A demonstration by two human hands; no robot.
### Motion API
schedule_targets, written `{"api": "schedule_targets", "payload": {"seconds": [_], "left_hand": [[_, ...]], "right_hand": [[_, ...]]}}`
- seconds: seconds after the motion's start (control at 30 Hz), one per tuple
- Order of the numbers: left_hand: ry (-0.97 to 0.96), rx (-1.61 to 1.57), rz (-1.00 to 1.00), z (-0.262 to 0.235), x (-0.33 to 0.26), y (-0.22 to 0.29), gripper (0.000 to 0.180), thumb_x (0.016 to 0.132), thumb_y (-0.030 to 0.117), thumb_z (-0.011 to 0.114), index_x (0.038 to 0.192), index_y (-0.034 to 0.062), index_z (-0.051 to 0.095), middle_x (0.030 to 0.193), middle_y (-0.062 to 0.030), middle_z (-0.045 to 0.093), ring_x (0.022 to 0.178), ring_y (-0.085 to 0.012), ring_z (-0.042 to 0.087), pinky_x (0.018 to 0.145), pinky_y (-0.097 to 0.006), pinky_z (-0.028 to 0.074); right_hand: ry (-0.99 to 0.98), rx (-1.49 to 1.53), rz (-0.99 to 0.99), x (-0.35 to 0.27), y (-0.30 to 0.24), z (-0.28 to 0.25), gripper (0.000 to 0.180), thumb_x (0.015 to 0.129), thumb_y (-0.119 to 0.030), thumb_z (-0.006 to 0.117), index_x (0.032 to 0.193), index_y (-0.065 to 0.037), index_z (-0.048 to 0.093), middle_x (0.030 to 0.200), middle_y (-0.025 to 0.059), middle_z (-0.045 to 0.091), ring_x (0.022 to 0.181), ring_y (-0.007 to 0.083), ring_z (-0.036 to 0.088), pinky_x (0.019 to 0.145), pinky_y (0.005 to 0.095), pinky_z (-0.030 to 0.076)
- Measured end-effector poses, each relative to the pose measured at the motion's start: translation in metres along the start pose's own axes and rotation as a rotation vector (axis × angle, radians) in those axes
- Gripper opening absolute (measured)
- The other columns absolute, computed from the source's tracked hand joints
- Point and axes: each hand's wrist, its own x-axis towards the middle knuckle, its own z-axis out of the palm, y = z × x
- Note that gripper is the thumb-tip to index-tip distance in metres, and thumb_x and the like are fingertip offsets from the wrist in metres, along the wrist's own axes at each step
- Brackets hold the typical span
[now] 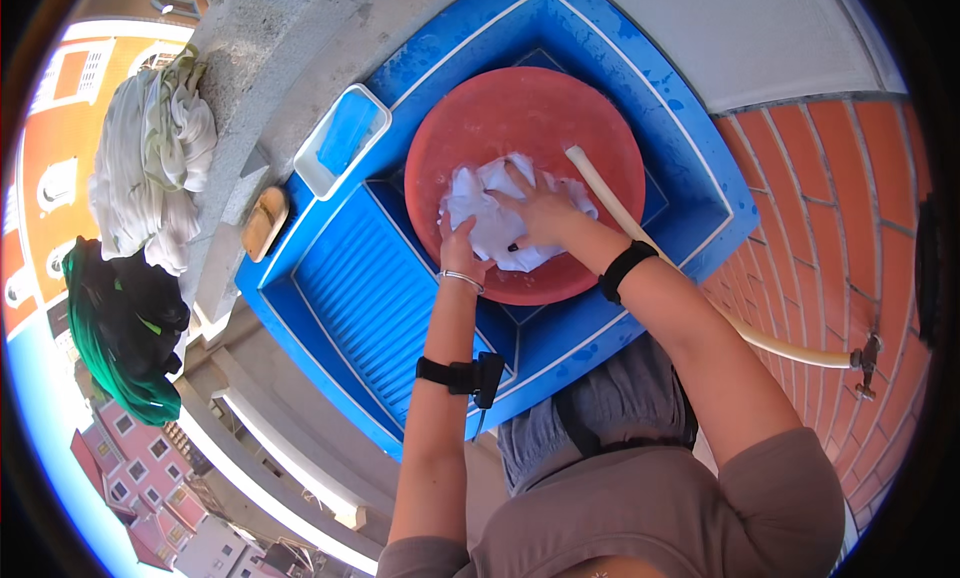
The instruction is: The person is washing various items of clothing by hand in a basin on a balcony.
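Observation:
A crumpled white cloth (490, 228) lies in the bottom of a round red basin (470, 108), which sits inside a blue wash sink (690, 148). My right hand (540, 216) rests on top of the cloth with its fingers spread. At the cloth's left edge, my left hand (464, 246) is closed on the fabric, its fingertips partly hidden. A pale hose (610, 198) reaches over the basin's right rim, its end above the cloth.
The sink's ribbed washboard (360, 288) is on the left. A white tray (318, 168) and a wooden-backed brush (265, 223) stand along the left edge. White clothes (150, 168) and dark green clothes (125, 328) lie beyond. The hose runs to a wall tap (868, 363).

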Motion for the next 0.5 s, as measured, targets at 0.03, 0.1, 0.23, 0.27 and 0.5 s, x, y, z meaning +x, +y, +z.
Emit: {"api": "schedule_targets", "payload": {"seconds": [0.03,0.1,0.23,0.27,0.5], "left_hand": [[-0.030,-0.043,-0.001,-0.003,0.000,-0.001,0.068,0.075,0.016,0.052,0.130,0.0199,0.013,0.130,-0.0097,0.027,0.117,-0.0301,0.029,0.090,-0.056,0.023],[-0.060,-0.081,-0.008,-0.003,0.000,0.000,0.066,0.076,0.017,0.049,0.130,0.0202,0.011,0.128,-0.0112,0.029,0.117,-0.0309,0.030,0.089,-0.055,0.023],[0.057,-0.271,0.134,0.017,-0.050,0.011,0.043,0.075,0.010,0.051,0.117,0.0089,0.039,0.129,-0.0120,0.027,0.114,-0.0306,0.036,0.082,-0.051,0.036],[0.032,0.091,0.406,0.011,-0.053,0.007,0.037,0.077,0.007,0.049,0.113,0.0061,0.042,0.130,-0.0114,0.023,0.116,-0.0299,0.033,0.082,-0.050,0.036],[-0.136,-0.037,0.474,0.021,-0.079,0.026,0.038,0.081,0.009,0.046,0.118,0.0085,0.038,0.135,-0.0072,0.014,0.124,-0.0274,0.020,0.090,-0.055,0.025]], "right_hand": [[0.015,0.016,0.006,0.003,-0.001,0.006,0.084,0.062,-0.032,0.069,0.130,-0.032,0.020,0.139,0.0111,0.000,0.123,0.0416,0.013,0.094,0.0550,0.022],[0.027,0.038,0.018,0.011,-0.003,0.011,0.082,0.062,-0.031,0.069,0.129,-0.031,0.023,0.139,0.0117,0.001,0.122,0.0428,0.015,0.093,0.0552,0.023],[0.066,0.122,0.107,0.017,0.009,0.026,0.078,0.063,-0.028,0.068,0.128,-0.032,0.025,0.137,0.0095,0.010,0.121,0.0417,0.018,0.091,0.0539,0.029],[0.144,0.132,0.081,0.020,0.013,0.035,0.077,0.063,-0.027,0.068,0.127,-0.035,0.026,0.136,0.0063,0.013,0.121,0.0431,0.016,0.089,0.0546,0.031],[0.188,0.143,0.124,0.023,0.012,0.042,0.075,0.064,-0.025,0.067,0.127,-0.033,0.027,0.135,0.0083,0.015,0.121,0.0404,0.020,0.088,0.0510,0.034]]}}
